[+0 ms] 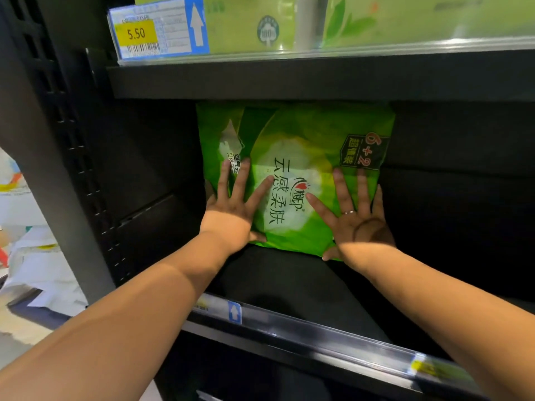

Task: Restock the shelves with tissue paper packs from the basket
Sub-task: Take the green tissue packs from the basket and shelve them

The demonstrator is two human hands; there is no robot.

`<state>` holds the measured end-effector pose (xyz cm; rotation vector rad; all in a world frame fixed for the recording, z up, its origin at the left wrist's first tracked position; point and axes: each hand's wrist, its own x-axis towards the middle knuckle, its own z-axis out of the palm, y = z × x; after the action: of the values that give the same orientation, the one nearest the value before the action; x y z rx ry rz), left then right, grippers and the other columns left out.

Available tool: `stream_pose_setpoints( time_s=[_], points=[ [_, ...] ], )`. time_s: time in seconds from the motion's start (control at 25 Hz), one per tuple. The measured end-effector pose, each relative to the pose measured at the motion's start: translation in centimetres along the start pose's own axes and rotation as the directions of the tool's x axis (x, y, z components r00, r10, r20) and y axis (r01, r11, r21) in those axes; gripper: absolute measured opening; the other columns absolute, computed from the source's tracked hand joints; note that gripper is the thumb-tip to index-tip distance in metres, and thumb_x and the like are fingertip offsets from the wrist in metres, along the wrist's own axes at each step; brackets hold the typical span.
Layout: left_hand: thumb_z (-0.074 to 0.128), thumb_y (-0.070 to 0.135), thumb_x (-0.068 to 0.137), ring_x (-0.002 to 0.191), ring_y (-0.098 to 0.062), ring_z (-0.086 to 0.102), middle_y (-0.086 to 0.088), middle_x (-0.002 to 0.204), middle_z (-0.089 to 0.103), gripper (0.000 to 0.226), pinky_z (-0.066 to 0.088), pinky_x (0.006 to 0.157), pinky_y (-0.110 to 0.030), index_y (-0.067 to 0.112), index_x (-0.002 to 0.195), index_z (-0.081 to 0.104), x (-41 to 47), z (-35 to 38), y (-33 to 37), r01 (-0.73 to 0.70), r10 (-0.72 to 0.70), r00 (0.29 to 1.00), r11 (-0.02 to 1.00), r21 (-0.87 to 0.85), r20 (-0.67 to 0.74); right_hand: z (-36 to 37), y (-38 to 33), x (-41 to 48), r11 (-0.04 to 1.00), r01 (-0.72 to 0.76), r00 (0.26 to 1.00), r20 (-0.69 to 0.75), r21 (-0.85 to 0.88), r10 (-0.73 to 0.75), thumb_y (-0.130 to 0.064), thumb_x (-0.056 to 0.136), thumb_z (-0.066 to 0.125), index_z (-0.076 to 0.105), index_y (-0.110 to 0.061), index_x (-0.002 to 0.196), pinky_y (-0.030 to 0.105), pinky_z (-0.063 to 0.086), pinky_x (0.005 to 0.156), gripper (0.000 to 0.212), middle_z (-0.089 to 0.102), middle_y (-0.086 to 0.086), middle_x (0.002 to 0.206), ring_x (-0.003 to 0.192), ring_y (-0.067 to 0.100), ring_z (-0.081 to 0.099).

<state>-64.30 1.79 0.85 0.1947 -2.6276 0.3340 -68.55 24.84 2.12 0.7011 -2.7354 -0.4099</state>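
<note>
**Green tissue pack pressed back on black shelf**

A green tissue pack (295, 175) is stood upright deep on the black shelf (289, 285), its top edge just under the shelf above (318, 79). It is turned on its side, so the printed characters run sideways. The left hand (231, 209) is laid flat on the pack's lower left face, fingers (240, 178) spread open, nothing gripped. The right hand (357, 218) is laid flat on the lower right face, fingers likewise spread open, a ring (348, 212) seen on one finger. Both thumbs are placed at the pack's bottom edge. The shelf floor in front of the pack is bare and dark. Pale green packs (362, 21) are seen on the upper shelf, beside a price tag (157, 28) marked 5.50. White bags (31, 256) are seen on the floor at left, blurred.
</note>
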Motion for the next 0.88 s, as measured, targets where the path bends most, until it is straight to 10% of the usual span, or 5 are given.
stream_pose_setpoints(
  time_s=[0.2, 0.4, 0.68, 0.88],
  points=[
    [0.068, 0.069, 0.067, 0.147, -0.034, -0.007, -0.007, 0.159, -0.008, 0.116, 0.021, 0.113, -0.059, 0.041, 0.149, -0.007, -2.0, -2.3, 0.5, -0.088, 0.089, 0.996, 0.988, -0.128, 0.003, -1.0, -0.3, -2.5, 0.999, -0.002, 0.998, -0.066, 0.045, 0.005, -0.073, 0.074, 0.057, -0.004, -0.046, 0.148, 0.066, -0.011, 0.106, 0.099, -0.045, 0.005, 0.147, 0.135, 0.038, -0.038],
    [0.057, 0.069, 0.078, 0.133, -0.024, 0.036, -0.002, 0.145, 0.039, 0.09, 0.033, 0.109, -0.039, 0.029, 0.149, 0.019, -5.9, -6.9, 2.3, -0.27, 0.283, 0.959, 0.911, -0.311, -0.003, -3.7, 0.1, -10.5, 0.968, -0.147, 0.983, -0.078, 0.201, 0.166, -0.066, 0.086, 0.042, 0.025, -0.039, 0.141, 0.053, 0.026, 0.107, 0.064, 0.046, 0.0, 0.138, 0.129, 0.025, 0.041],
    [0.051, 0.064, 0.078, 0.125, -0.015, 0.045, 0.005, 0.136, 0.05, 0.075, 0.039, 0.103, -0.034, 0.027, 0.142, 0.038, -14.6, -9.2, 8.2, -0.59, 0.545, 0.801, 0.645, -0.486, -0.25, -3.2, -0.6, -25.1, 0.886, -0.408, 0.886, -0.138, 0.221, 0.442, -0.063, 0.084, 0.036, 0.052, -0.025, 0.127, 0.039, 0.048, 0.065, 0.059, 0.059, 0.006, 0.103, 0.088, 0.032, 0.06],
    [0.057, 0.058, 0.077, 0.121, -0.024, 0.055, -0.005, 0.136, 0.054, 0.073, 0.048, 0.099, -0.04, 0.018, 0.138, 0.048, -22.0, -8.0, 15.7, -0.711, 0.66, 0.67, 0.44, -0.548, -0.34, 0.3, -1.8, -37.6, 0.743, -0.647, 0.75, -0.034, 0.173, 0.661, -0.066, 0.079, 0.043, 0.052, -0.025, 0.128, 0.043, 0.053, 0.071, 0.065, 0.056, 0.009, 0.115, 0.095, 0.034, 0.058]
  ],
)
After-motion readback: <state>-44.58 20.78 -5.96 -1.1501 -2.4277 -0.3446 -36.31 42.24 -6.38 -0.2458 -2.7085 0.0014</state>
